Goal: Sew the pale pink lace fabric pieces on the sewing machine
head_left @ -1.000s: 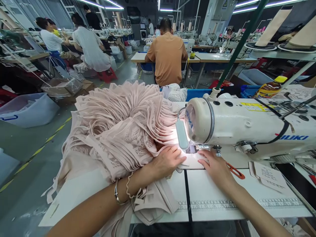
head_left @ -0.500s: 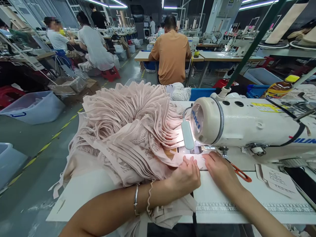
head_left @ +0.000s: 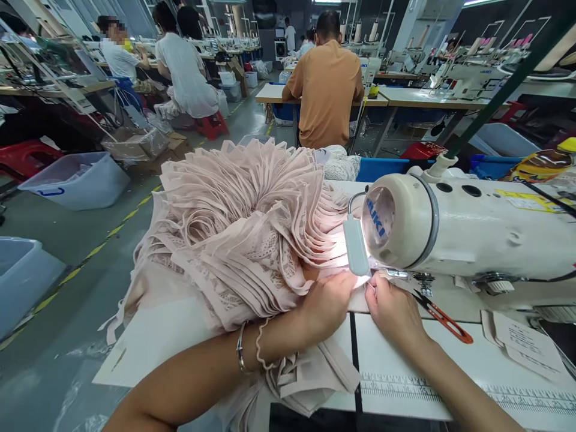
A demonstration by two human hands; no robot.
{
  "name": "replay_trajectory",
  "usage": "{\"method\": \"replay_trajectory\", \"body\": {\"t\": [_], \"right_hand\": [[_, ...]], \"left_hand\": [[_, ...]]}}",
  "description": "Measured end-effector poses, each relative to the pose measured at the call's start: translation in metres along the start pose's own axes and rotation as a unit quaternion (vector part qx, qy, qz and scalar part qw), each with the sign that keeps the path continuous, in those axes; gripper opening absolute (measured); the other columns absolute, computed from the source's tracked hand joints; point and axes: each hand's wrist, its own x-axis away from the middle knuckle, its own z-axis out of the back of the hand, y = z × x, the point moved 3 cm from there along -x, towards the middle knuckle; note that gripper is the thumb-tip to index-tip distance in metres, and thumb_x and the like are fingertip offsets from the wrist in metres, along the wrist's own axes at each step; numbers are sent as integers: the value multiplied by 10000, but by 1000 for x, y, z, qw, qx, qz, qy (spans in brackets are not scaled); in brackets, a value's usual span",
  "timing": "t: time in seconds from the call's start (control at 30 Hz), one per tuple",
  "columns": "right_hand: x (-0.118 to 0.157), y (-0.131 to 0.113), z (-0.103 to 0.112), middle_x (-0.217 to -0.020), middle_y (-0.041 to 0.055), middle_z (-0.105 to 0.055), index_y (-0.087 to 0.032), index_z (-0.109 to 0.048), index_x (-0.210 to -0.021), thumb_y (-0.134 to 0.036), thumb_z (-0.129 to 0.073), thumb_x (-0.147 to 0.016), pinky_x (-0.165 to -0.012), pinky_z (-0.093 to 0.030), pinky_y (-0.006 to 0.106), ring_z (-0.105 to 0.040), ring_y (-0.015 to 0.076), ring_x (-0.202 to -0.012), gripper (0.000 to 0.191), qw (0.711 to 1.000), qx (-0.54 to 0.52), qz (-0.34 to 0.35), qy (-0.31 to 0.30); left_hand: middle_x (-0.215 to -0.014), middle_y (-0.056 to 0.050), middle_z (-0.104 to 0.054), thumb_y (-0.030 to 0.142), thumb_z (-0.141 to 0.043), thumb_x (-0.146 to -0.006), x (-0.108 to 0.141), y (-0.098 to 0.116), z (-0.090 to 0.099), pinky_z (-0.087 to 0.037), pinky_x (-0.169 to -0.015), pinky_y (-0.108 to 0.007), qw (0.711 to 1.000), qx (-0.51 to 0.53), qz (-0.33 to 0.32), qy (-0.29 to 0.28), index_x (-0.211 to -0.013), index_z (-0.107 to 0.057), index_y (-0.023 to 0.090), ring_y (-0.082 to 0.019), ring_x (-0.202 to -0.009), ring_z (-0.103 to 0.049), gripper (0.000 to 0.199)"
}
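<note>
Pale pink fabric pieces [head_left: 243, 228], with lace in places, lie in a large fanned heap on the sewing table [head_left: 400, 384]. At the sewing machine [head_left: 405, 222], my left hand [head_left: 328, 303] is closed with its fingertips on a pink fabric edge [head_left: 361, 281] beside the needle area. Close to its right, my right hand [head_left: 393, 306] pinches the same edge, thumb and fingers together. A small grey lamp [head_left: 355, 246] lights the spot and hides part of the needle area. More pink fabric [head_left: 310, 378] hangs below my left wrist over the table's front edge.
Orange-handled thread snips [head_left: 450, 324] lie right of my right hand, near paper tags [head_left: 526, 342]. A ruler strip [head_left: 405, 387] runs along the front edge. Plastic bins [head_left: 81, 183] stand on the floor at left. A person in a brown shirt [head_left: 326, 90] sits ahead.
My left hand has moved from lying over the fabric strip to its edge at the machine, closer to the lamp. My right hand remains beside it. The view has shifted slightly.
</note>
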Motion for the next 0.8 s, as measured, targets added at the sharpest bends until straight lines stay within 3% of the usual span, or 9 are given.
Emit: {"method": "replay_trajectory", "body": {"t": [0.07,0.13,0.27,0.47,0.57,0.67,0.8], "right_hand": [[2,4,0,-558,18,-590,-214,-534,-812,-245,-433,-882,-479,-261,268,-524,180,-463,127,999,-39,-5,-3],[3,7,1,-580,16,-615,-231,-505,-778,-246,-443,-873,-477,-278,258,-537,178,-472,115,997,-70,-10,-8],[1,6,2,-625,28,-645,-230,-509,-804,-202,-378,-882,-494,-300,258,-553,178,-499,155,997,-80,-20,3],[1,13,3,-614,16,-616,-230,-526,-834,-283,-345,-945,-504,-352,279,-563,188,-524,218,987,-131,-34,-83],[8,23,8,-860,45,-693,-235,-583,-1046,-375,-446,-961,-630,-492,300,-661,203,-764,213,971,-203,37,-121],[15,28,13,-1176,79,-672,-265,-547,-1272,-372,-541,-950,-880,-528,366,-634,225,-1082,340,970,-199,136,-32],[20,23,13,-1185,82,-688,-218,-535,-1342,-254,-523,-977,-964,-501,379,-614,214,-1102,367,961,-145,211,104]], "left_hand": [[-1131,-78,-716,83,-422,-990,4,6,-7,-544,-928,-261,998,25,-47,29,-1150,-626,111,-152,-1048,-679,261],[-1257,-122,-675,77,-422,-980,10,14,-15,-492,-1042,-313,994,-23,-100,48,-1243,-594,64,-192,-1194,-628,315],[-1370,-183,-599,84,-417,-969,18,19,-24,-415,-1112,-398,981,-145,-128,28,-1360,-519,4,-266,-1308,-550,412],[-1290,-193,-631,118,-397,-991,12,17,-12,-448,-1040,-430,974,-174,-141,34,-1297,-560,7,-303,-1233,-592,364],[-1179,-172,-661,96,-400,-986,8,15,-10,-465,-1001,-414,974,-154,-161,30,-1164,-611,38,-265,-1110,-637,283],[-1143,-160,-660,65,-418,-966,7,14,-11,-425,-1056,-391,973,-139,-173,58,-1117,-611,36,-243,-1085,-627,247],[-1090,-144,-655,62,-442,-962,6,14,-12,-370,-1114,-370,977,-109,-163,86,-1109,-593,26,-234,-1088,-614,213]]}}
